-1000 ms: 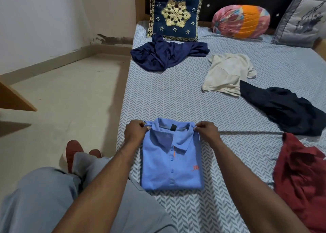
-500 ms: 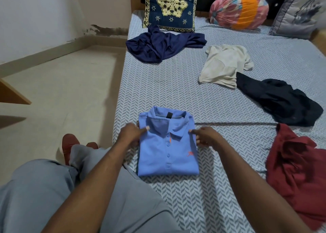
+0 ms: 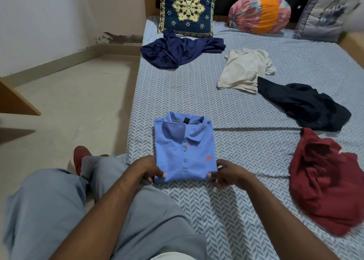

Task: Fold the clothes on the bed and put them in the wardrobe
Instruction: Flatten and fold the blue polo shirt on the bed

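Observation:
A folded light-blue polo shirt (image 3: 184, 149) lies flat near the bed's left edge, collar away from me. My left hand (image 3: 146, 170) pinches its near left corner, thumb on top. Its near right corner is pinched by my right hand (image 3: 226, 173) in the same way. Unfolded clothes lie further out on the bed (image 3: 197, 94): a navy garment (image 3: 177, 51), a cream shirt (image 3: 244, 70), a black garment (image 3: 303, 106) and a maroon garment (image 3: 327, 181). No wardrobe is in view.
Three cushions lean on the dark headboard: a blue embroidered one (image 3: 187, 9), a pink-orange bolster (image 3: 260, 14) and a grey one (image 3: 327, 13). My grey-trousered legs (image 3: 82, 210) hang off the bed's left side over the bare floor (image 3: 69, 106). A wooden panel (image 3: 13, 100) juts in at left.
Both hands slid from the collar down the shirt's sides to its near corners. The shirt has stayed put on the bed.

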`<action>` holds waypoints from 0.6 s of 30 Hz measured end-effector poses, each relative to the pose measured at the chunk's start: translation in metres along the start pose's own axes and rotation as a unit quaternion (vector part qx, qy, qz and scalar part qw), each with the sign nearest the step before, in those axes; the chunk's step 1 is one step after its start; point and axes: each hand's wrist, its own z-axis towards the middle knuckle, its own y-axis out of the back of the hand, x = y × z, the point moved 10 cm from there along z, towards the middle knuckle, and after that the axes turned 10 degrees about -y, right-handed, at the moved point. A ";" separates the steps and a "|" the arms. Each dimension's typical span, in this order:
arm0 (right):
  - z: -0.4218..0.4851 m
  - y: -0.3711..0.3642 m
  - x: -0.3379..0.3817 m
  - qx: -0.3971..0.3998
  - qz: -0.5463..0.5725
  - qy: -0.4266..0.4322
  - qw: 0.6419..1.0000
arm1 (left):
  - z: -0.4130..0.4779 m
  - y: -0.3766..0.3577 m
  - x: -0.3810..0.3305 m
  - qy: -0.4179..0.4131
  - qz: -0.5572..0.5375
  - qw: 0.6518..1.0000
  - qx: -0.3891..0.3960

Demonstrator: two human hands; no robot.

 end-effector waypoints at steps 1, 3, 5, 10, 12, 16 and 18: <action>-0.002 0.001 -0.002 -0.010 0.053 0.020 0.998 | -0.001 -0.001 -0.002 -0.003 0.000 1.000 0.006; -0.006 0.003 -0.001 -0.023 0.121 0.057 0.991 | -0.003 -0.001 -0.001 -0.001 0.010 1.000 0.000; -0.010 0.010 -0.002 -0.048 0.137 0.074 0.987 | -0.003 0.004 0.008 0.016 0.015 0.999 -0.028; -0.006 0.022 -0.018 -0.177 0.029 0.039 0.983 | -0.013 0.010 0.009 0.028 0.132 0.986 -0.094; -0.013 0.032 -0.006 -0.258 -0.097 0.026 0.961 | -0.020 0.018 0.004 0.036 0.165 0.977 -0.130; -0.047 0.028 0.060 -0.369 -0.178 0.206 0.888 | -0.022 0.035 -0.046 -0.078 0.075 0.970 -0.218; -0.047 -0.002 0.085 -0.316 -0.201 0.312 0.873 | -0.017 0.023 -0.084 -0.200 -0.038 0.958 -0.203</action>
